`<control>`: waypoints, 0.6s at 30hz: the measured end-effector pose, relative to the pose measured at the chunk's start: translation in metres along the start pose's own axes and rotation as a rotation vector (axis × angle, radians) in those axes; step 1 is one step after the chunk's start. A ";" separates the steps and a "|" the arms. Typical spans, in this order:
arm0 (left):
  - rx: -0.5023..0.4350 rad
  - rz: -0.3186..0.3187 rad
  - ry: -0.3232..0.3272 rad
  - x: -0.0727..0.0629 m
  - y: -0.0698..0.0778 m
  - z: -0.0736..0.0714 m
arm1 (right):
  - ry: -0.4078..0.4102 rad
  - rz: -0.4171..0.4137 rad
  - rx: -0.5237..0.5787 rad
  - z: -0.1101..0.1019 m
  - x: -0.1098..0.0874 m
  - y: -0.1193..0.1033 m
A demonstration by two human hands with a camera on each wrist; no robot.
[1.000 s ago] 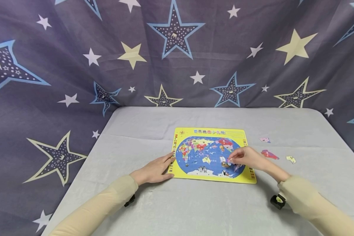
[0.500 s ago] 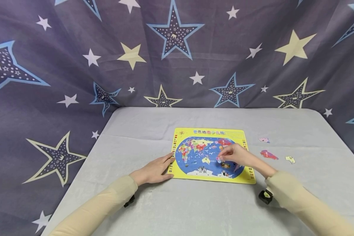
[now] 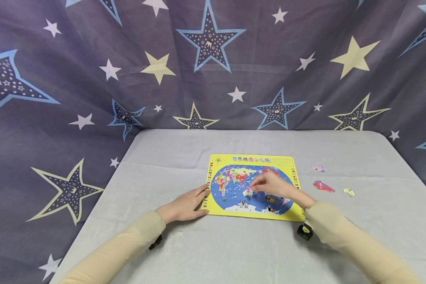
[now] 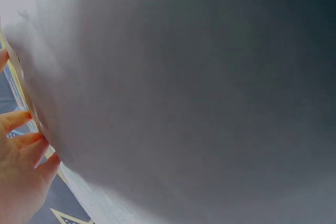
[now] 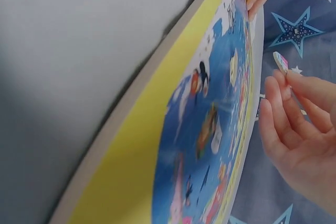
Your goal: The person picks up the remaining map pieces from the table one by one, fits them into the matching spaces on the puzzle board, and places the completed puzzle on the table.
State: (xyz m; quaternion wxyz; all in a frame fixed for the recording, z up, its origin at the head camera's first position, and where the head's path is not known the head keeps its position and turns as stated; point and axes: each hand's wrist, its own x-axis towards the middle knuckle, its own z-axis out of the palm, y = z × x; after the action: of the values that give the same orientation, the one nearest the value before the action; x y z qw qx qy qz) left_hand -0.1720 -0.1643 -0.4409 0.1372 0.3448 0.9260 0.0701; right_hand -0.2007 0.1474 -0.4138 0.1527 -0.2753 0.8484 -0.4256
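Observation:
A yellow-bordered world map puzzle board (image 3: 250, 215) lies flat on the table, with a blue ocean oval and coloured continents. My right hand (image 3: 274, 185) is above the middle of the board, pinching a small puzzle piece (image 5: 281, 61) between thumb and fingertips. In the right wrist view the piece shows pink and pale blue and is held up off the board. At the board's left edge, my left hand (image 3: 187, 203) rests with fingers extended, fingertips touching the border. Its fingers also show along that edge in the left wrist view. The right hand hides part of the map's right side.
To the right of the board lie three loose pieces: a pink-purple piece (image 3: 318, 168), a red and purple piece (image 3: 324, 186) and a pale yellow piece (image 3: 349, 192). The table (image 3: 170, 150) has a light grey cloth. A star-patterned curtain (image 3: 234, 114) hangs behind it.
My right hand has moved left across the board with the puzzle piece, from the map's lower right to near its middle. The left hand has stayed at the left edge.

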 end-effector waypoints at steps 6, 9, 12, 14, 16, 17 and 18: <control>-0.001 0.001 -0.001 0.000 0.001 0.000 | -0.034 -0.007 0.055 0.009 0.012 -0.006; -0.007 0.002 0.002 0.000 0.001 0.000 | -0.037 -0.007 0.074 0.014 0.017 -0.008; -0.010 0.002 0.003 0.000 0.001 0.000 | -0.034 -0.007 0.054 0.018 0.022 -0.009; -0.010 0.001 0.003 0.000 0.001 0.000 | -0.037 -0.006 0.045 0.020 0.026 -0.011; -0.007 0.000 0.003 0.000 0.001 0.000 | -0.047 -0.016 0.048 0.023 0.029 -0.011; -0.007 0.000 0.003 0.000 0.000 0.000 | -0.054 -0.021 0.060 0.024 0.031 -0.012; -0.007 0.000 0.003 0.000 0.000 0.001 | -0.058 -0.024 0.062 0.026 0.033 -0.013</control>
State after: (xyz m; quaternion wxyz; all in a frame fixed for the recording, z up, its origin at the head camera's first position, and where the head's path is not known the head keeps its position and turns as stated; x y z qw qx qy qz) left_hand -0.1719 -0.1637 -0.4414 0.1369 0.3440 0.9260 0.0739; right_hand -0.2102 0.1052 -0.4196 0.1808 -0.2927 0.8266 -0.4454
